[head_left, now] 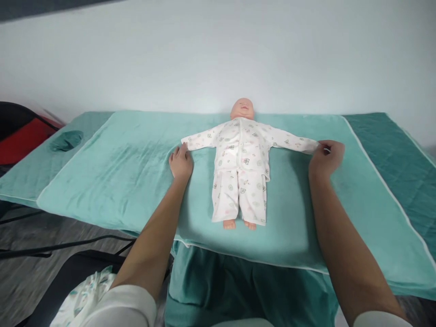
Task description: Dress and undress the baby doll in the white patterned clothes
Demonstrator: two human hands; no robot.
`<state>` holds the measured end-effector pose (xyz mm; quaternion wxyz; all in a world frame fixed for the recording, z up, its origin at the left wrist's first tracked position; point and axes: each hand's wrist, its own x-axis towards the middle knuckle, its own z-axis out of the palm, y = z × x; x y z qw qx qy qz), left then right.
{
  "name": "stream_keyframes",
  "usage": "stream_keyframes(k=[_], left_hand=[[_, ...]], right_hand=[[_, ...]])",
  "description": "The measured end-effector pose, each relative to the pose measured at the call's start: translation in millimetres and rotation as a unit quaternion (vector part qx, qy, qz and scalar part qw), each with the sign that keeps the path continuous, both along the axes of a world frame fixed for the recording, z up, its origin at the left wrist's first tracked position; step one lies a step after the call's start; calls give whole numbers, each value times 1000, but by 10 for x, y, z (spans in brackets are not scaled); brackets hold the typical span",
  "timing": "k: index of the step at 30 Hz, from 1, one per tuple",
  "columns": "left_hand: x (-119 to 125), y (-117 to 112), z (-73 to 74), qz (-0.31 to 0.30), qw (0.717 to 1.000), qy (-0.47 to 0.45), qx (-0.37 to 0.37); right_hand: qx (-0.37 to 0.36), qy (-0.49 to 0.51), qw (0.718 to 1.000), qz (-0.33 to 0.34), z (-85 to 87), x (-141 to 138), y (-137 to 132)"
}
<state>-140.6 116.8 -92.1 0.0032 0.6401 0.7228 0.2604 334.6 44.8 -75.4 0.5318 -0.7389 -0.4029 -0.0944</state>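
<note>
A baby doll (pixel 243 108) lies on its back on a green padded bed, head toward the wall. It wears a white printed long-sleeved top (pixel 241 144) and matching pants (pixel 239 195), with both sleeves stretched out sideways. My left hand (pixel 181 162) rests palm down on the bed, fingers apart, its thumb side touching the cuff of the sleeve at the left. At the other side, my right hand (pixel 326 158) pinches the end of the right-hand sleeve (pixel 296 141). The doll's hands are hidden; its feet (pixel 229 224) show below the pants.
The green bed cover (pixel 112 181) reaches to a white wall (pixel 218 54). A face hole (pixel 66 141) is at the bed's left end. On the lower left, a black chair (pixel 64 277) holds a bunched white and green cloth (pixel 85 293). Something red and black (pixel 23 141) stands at the far left.
</note>
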Motion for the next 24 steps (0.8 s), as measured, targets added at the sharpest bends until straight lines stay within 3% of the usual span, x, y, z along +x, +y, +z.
stream_keyframes(k=[8, 16, 24], left_hand=[[-11, -6, -10, -1, 1000, -11, 11], [12, 6, -7, 9, 1000, -9, 20], [-2, 21, -25, 18, 1000, -13, 21]], right_hand=[[-62, 110, 992, 3, -65, 13, 94], [-37, 112, 983, 137, -56, 194, 413], [-48, 81, 991, 93, -89, 233, 377]])
